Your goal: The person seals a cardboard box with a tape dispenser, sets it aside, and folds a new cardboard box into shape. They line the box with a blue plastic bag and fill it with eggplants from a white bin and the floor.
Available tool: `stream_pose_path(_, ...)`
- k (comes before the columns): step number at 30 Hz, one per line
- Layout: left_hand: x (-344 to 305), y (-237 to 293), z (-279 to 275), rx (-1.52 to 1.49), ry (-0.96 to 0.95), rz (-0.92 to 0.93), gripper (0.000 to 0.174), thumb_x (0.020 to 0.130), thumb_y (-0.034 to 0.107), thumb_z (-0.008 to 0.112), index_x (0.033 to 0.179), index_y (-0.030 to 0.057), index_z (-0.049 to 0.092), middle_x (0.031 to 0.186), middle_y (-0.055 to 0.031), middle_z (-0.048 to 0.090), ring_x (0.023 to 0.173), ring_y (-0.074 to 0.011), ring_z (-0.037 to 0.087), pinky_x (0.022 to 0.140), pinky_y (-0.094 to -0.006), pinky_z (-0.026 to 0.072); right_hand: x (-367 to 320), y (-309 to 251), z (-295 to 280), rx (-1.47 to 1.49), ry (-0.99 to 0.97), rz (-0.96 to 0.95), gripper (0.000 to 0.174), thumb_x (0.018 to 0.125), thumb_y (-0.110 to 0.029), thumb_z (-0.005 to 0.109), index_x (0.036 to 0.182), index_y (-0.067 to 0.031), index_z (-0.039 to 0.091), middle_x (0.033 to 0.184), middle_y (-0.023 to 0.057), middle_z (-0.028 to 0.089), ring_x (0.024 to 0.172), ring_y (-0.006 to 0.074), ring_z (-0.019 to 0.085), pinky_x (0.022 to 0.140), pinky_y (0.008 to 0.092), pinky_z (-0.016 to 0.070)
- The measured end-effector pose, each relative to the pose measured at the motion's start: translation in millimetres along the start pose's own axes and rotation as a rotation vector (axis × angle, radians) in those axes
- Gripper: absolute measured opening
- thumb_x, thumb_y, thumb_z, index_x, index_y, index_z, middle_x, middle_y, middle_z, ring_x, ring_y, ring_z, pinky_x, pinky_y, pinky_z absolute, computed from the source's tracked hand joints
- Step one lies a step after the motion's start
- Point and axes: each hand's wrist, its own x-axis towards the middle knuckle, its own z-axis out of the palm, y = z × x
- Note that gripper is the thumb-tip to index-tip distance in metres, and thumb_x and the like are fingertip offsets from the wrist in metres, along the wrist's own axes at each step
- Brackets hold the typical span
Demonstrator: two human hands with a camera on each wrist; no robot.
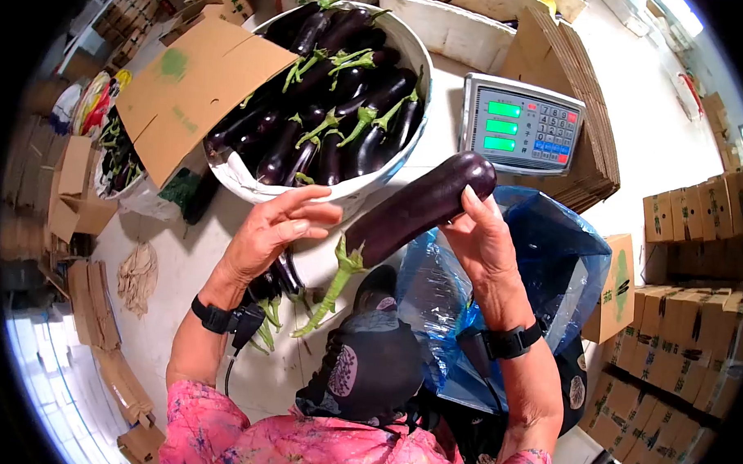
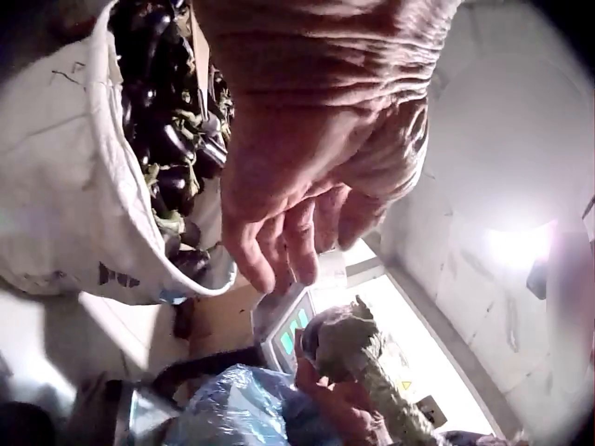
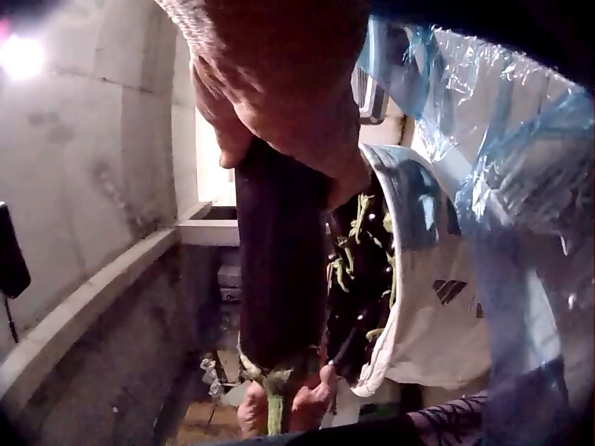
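Note:
A large dark purple eggplant [image 1: 413, 209] with a green stem is held by its blunt end in my right hand [image 1: 483, 240], thumb on one side and fingers beneath. Its stem points down and left. In the right wrist view the same eggplant [image 3: 282, 265] hangs from the hand [image 3: 279, 84], stem end lowest. My left hand [image 1: 273, 233] is apart from it, near the stem end, with fingers loosely bent and nothing in them. Behind my hands stands a white-lined round tub [image 1: 365, 183] heaped with eggplants [image 1: 335, 100].
A blue plastic bag [image 1: 568, 239] stands open below my right forearm. The scale [image 1: 523, 123] with green displays is beyond it, beside flattened cardboard [image 1: 589, 100]. A cardboard sheet [image 1: 205, 87] lies over the tub's left edge. Several eggplants [image 1: 286, 274] lie below my left hand. Stacked cartons [image 1: 679, 341] stand right.

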Motion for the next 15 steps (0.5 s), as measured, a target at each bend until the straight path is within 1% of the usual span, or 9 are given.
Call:
stream_pose_path(1,0.7,-3.5,3.2,0.033,-0.010,0.045,0.069,0.089,0.027,0.065,0.147,0.0045,0.037,0.136,-0.0177,0.055,0.123,-0.0260,0.055,0.103,-0.0371,0.0449,0.7,3.4,-2.6,-0.013,0.005,0.003,0.047,0.091,-0.019,0.069,0.132,-0.0090,0.049,0.124,0.0068,0.061,0.117,0.0222,0.058,0.106,0.0437,0.0408)
stream_pose_path(3,4.8,-7.1,16.3,0.022,-0.070,-0.004,0.078,0.084,0.026,0.072,0.149,0.0037,0.034,0.139,-0.0172,0.052,0.125,-0.0247,0.053,0.106,-0.0363,0.0418,1.3,15.3,-2.4,-0.034,0.000,0.032,0.047,0.091,-0.018,0.069,0.132,-0.0089,0.049,0.124,0.0066,0.061,0.117,0.0217,0.058,0.105,0.0429,0.0414)
stream_pose_path(5,7.7,-1.6,36.6,0.395,-0.162,0.008,0.085,0.079,0.019,0.077,0.149,0.0019,0.031,0.141,-0.0169,0.050,0.126,-0.0229,0.051,0.109,-0.0352,0.0386,0.9,29.2,8.7,-0.060,-0.051,0.084,0.047,0.092,-0.017,0.069,0.133,-0.0079,0.049,0.126,0.0053,0.059,0.117,0.0207,0.057,0.102,0.0387,0.0433)
stream_pose_path(7,8.1,-31.8,42.2,0.487,-0.027,0.108,0.088,0.074,0.013,0.079,0.148,0.0008,0.031,0.139,-0.0163,0.051,0.126,-0.0225,0.051,0.109,-0.0349,0.0375,-0.9,40.9,9.8,-0.191,-0.027,0.137,0.050,0.091,-0.017,0.068,0.135,-0.0063,0.046,0.126,0.0079,0.058,0.116,0.0210,0.057,0.100,0.0366,0.0446)
stream_pose_path(8,7.2,-44.1,40.8,0.416,-0.012,0.138,0.085,0.076,0.014,0.077,0.147,0.0013,0.032,0.137,-0.0164,0.051,0.125,-0.0228,0.051,0.109,-0.0352,0.0376,-2.7,42.3,9.8,-0.258,-0.020,0.158,0.051,0.092,-0.017,0.068,0.136,-0.0055,0.045,0.127,0.0091,0.057,0.116,0.0211,0.057,0.099,0.0357,0.0450)
stream_pose_path(10,-5.5,-59.9,34.0,0.448,0.061,0.136,0.084,0.077,0.013,0.076,0.148,0.0016,0.032,0.137,-0.0163,0.052,0.125,-0.0227,0.051,0.108,-0.0355,0.0379,-6.0,37.2,21.2,-0.359,-0.079,0.211,0.056,0.092,-0.022,0.067,0.140,-0.0041,0.043,0.131,0.0109,0.055,0.118,0.0209,0.057,0.098,0.0342,0.0452)
stream_pose_path(11,-19.2,-68.2,29.3,0.471,0.121,0.123,0.083,0.077,0.013,0.075,0.148,0.0017,0.032,0.137,-0.0163,0.052,0.125,-0.0226,0.051,0.108,-0.0357,0.0380,-14.3,27.0,28.2,-0.604,-0.037,0.271,0.061,0.094,-0.027,0.063,0.144,-0.0004,0.039,0.130,0.0132,0.056,0.116,0.0206,0.058,0.097,0.0328,0.0451)
stream_pose_path(13,-47.4,-99.0,17.5,0.311,0.197,0.060,0.083,0.079,0.012,0.073,0.149,0.0022,0.029,0.136,-0.0133,0.050,0.124,-0.0213,0.050,0.107,-0.0359,0.0386,-32.8,5.1,32.9,-0.829,-0.020,0.377,0.058,0.094,-0.028,0.061,0.139,0.0051,0.044,0.116,0.0135,0.064,0.101,0.0186,0.063,0.091,0.0325,0.0478)
stream_pose_path(15,-79.1,-146.5,4.2,0.226,0.311,0.009,0.085,0.080,0.013,0.073,0.150,0.0028,0.026,0.136,-0.0126,0.048,0.124,-0.0206,0.049,0.107,-0.0349,0.0383,-47.8,-12.4,22.6,-0.864,0.002,0.452,0.051,0.093,-0.027,0.062,0.132,0.0039,0.051,0.106,0.0105,0.068,0.090,0.0151,0.063,0.083,0.0275,0.0481)
